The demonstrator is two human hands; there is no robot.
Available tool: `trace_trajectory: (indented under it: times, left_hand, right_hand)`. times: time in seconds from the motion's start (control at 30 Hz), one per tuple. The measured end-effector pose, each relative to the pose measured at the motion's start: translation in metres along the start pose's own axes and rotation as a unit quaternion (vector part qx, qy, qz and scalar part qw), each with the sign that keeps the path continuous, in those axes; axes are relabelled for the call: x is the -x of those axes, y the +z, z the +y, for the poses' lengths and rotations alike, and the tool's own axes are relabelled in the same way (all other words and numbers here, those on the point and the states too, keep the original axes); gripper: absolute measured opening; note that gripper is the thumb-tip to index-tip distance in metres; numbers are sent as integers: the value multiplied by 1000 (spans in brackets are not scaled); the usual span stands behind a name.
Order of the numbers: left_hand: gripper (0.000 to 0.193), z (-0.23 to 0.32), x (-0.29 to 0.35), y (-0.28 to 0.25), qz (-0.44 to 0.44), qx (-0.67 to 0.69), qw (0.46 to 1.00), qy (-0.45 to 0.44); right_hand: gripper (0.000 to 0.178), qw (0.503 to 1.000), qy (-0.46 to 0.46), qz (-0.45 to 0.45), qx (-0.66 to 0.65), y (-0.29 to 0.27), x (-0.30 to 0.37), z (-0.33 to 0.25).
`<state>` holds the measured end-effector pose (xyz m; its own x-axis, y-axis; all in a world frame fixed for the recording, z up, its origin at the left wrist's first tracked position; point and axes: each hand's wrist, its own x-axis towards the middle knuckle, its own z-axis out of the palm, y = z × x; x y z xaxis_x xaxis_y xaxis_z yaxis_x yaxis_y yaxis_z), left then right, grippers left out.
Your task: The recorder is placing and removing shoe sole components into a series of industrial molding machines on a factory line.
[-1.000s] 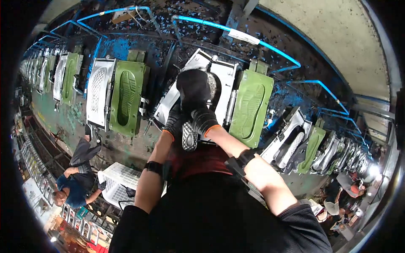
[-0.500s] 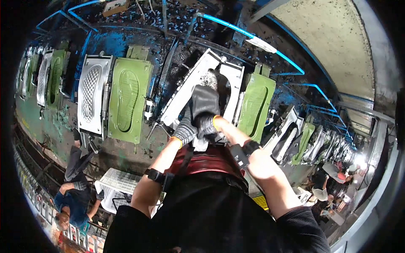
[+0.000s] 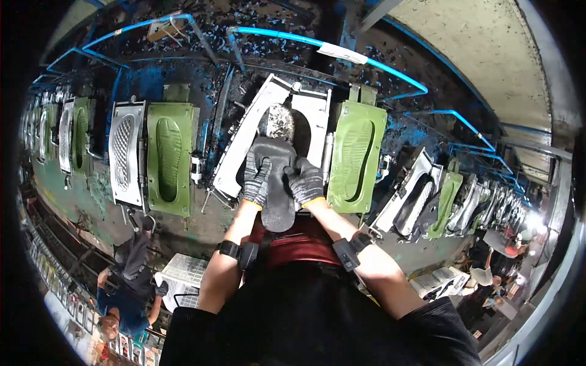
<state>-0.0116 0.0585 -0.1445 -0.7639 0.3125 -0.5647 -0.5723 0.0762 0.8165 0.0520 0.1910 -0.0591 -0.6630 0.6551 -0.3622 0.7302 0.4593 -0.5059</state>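
A dark grey shoe upper [image 3: 278, 210] lies in front of me, its far end against a speckled metal shoe last [image 3: 281, 122] and its rounded near end hanging toward my waist. My left hand [image 3: 256, 177], in a grey striped glove, grips its left side with the thumb on top. My right hand [image 3: 305, 181], gloved alike, is closed on the right edge, with some fingers hidden beneath. Around the last stands an opened silver metal mould [image 3: 244, 146]. How far the upper covers the last cannot be told.
Green sole moulds [image 3: 357, 152] stand right and left [image 3: 171, 158], beside a silver patterned mould half [image 3: 127, 152]. Blue rails [image 3: 281, 34] run beyond them. A white crate [image 3: 183, 271] and a crouching person [image 3: 125, 305] are at lower left. Others work at far right.
The upper's long near end now shows between my hands. My right hand has shifted up and outward to its right edge, my left hand to its left edge. The whole view has shifted slightly.
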Motion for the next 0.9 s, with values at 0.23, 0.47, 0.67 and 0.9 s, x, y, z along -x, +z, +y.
trace_trajectory:
  times: [0.23, 0.47, 0.67, 0.9]
  left_hand:
    - [72, 28, -75, 55, -12, -89, 989, 115]
    - [64, -5, -28, 19, 53, -284, 957, 1]
    - [35, 20, 28, 18, -32, -641, 729, 240]
    - [83, 67, 56, -16, -10, -642, 725, 249]
  right_hand:
    - [31, 992, -35, 69, -97, -20, -38, 17]
    - [23, 996, 4, -87, 20, -14, -14, 24]
    - [26, 815, -551, 73, 166, -56, -71, -31]
    - [16, 704, -527, -179, 441, -22, -98, -87]
